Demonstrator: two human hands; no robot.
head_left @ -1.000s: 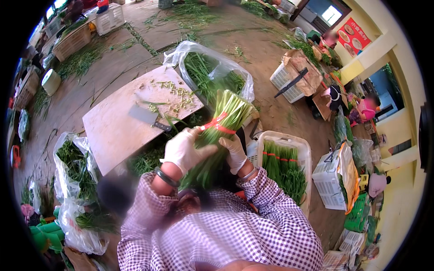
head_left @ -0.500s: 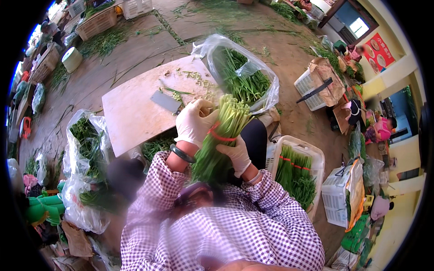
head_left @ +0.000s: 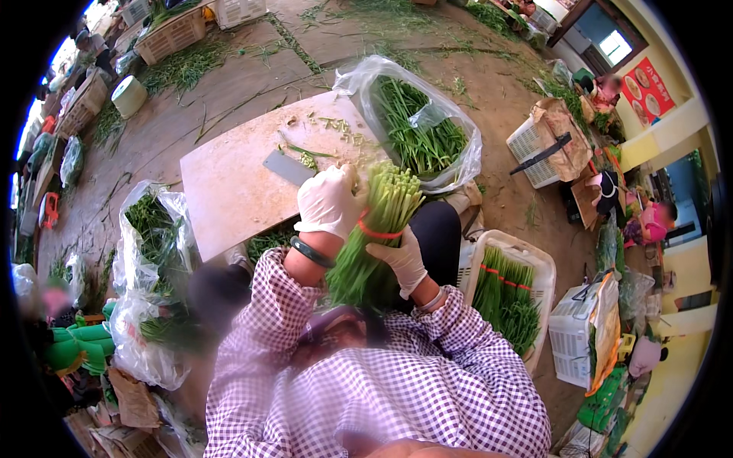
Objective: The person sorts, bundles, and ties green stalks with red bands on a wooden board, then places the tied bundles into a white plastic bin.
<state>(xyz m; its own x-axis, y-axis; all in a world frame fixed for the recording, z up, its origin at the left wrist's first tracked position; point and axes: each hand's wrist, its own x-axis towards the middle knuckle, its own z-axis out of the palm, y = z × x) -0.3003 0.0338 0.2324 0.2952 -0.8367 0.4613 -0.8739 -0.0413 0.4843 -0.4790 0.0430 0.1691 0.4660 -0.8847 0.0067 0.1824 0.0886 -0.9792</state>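
Observation:
A banded bunch of green chives (head_left: 385, 200) stands upright over my lap, pale cut ends up, with a red band around it. My right hand (head_left: 403, 263), in a white glove, grips it from the right just below the band. Beside the cut ends on the left is my gloved left hand (head_left: 328, 202), fingers curled in; whether a stalk is between them is hidden. Past that hand, a cleaver blade (head_left: 289, 167) lies on a pale cutting board (head_left: 237, 179) with scattered trimmed bits (head_left: 341, 130).
A clear plastic bag of loose greens (head_left: 420, 126) sits beyond the board. At my right is a white crate (head_left: 544, 294) holding banded greens (head_left: 504, 298). Another bag of greens (head_left: 149, 229) lies to the left. Farther right stand white crates (head_left: 569, 332).
My left hand has turned slightly, and its fingertips are less visible beside the cut ends. My right hand keeps its grip on the chives. The whole view has shifted a little.

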